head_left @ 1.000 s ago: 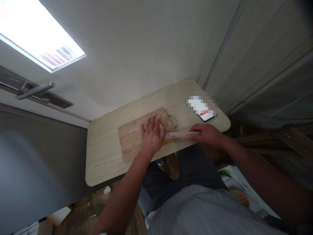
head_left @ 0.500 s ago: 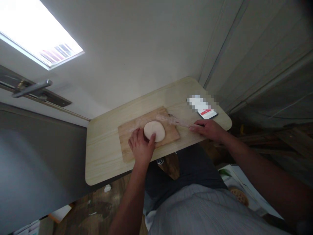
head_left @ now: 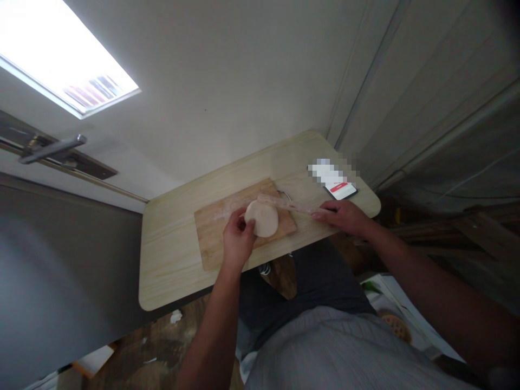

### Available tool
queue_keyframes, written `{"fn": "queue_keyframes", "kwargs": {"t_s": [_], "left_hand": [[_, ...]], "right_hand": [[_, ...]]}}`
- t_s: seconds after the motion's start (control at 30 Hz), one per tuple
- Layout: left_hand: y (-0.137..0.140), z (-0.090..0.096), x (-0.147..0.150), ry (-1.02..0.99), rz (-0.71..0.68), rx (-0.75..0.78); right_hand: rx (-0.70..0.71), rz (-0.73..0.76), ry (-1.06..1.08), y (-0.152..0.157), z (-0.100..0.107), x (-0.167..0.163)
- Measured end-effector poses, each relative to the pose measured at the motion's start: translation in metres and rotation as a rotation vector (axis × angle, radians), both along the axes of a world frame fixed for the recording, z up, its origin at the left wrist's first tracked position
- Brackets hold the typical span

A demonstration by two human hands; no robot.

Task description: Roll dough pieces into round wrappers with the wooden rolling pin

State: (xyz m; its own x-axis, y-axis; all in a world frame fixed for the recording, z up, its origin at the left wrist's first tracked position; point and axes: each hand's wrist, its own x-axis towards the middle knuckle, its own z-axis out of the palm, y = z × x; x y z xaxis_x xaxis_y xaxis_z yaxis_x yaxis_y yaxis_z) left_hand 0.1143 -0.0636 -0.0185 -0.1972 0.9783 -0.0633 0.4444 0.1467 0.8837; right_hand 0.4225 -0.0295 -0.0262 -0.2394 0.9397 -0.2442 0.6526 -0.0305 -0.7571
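A flat round of pale dough (head_left: 265, 221) is on a wooden cutting board (head_left: 213, 238) dusted with flour. My left hand (head_left: 239, 230) pinches its left edge, thumb on top and fingers around the side. My right hand (head_left: 339, 215) is closed around the right end of a thin, flour-dusted rolling pin (head_left: 294, 206). The pin's far end touches or overlaps the upper edge of the dough; which of the two I cannot tell.
The board lies on a light wood table (head_left: 168, 260) with rounded corners. A phone (head_left: 339, 187) with a lit screen rests near its right end. Behind stands a pale door with a metal handle (head_left: 54, 149). Paper scraps (head_left: 176, 316) lie on the floor.
My left hand now grips the dough's edge, and the dough has shifted slightly right and turned. The rolling pin's far end has come over the dough's upper edge.
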Motion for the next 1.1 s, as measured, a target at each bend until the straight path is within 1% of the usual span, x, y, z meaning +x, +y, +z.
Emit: {"fn": "queue_keyframes", "kwargs": {"t_s": [0.1,0.17,0.23,0.37,0.43,0.5,0.57,0.63,0.73,0.8,0.9,1.0,1.1], "left_hand": [[0.008,0.008,-0.007,-0.094,-0.051,-0.067],[0.012,0.011,-0.012,-0.095,-0.057,-0.092],[0.014,0.011,-0.017,-0.041,-0.032,-0.085],[0.016,0.006,-0.026,0.134,0.024,-0.051],[0.015,0.006,-0.027,0.247,0.042,0.000],[0.015,0.010,-0.024,0.403,0.040,0.106],[0.016,0.018,-0.016,0.530,0.023,0.229],[0.020,0.027,-0.002,0.569,0.004,0.316],[0.034,0.035,0.020,0.586,-0.030,0.344],[0.044,0.033,0.033,0.620,-0.064,0.319],[0.055,0.024,0.045,0.717,-0.132,0.262],[0.058,0.012,0.048,0.818,-0.175,0.191],[0.058,0.005,0.046,0.862,-0.199,0.160]], "right_hand": [[0.025,0.021,-0.006,0.000,-0.002,0.001],[0.027,0.029,0.002,0.000,-0.004,0.001],[0.036,0.038,0.009,-0.001,-0.007,0.001],[0.065,0.060,-0.032,-0.003,-0.010,-0.002],[0.067,0.063,-0.054,-0.004,-0.009,-0.003],[0.069,0.071,-0.058,-0.004,-0.008,-0.004],[0.076,0.078,-0.053,-0.004,-0.007,-0.004],[0.082,0.080,-0.051,-0.004,-0.007,-0.005],[0.081,0.068,-0.059,-0.004,-0.006,-0.005],[0.078,0.072,-0.061,-0.004,-0.006,-0.006],[0.069,0.086,-0.073,-0.005,-0.006,-0.006],[0.067,0.084,-0.092,-0.005,-0.007,-0.005],[0.068,0.077,-0.098,-0.005,-0.008,-0.005]]}}
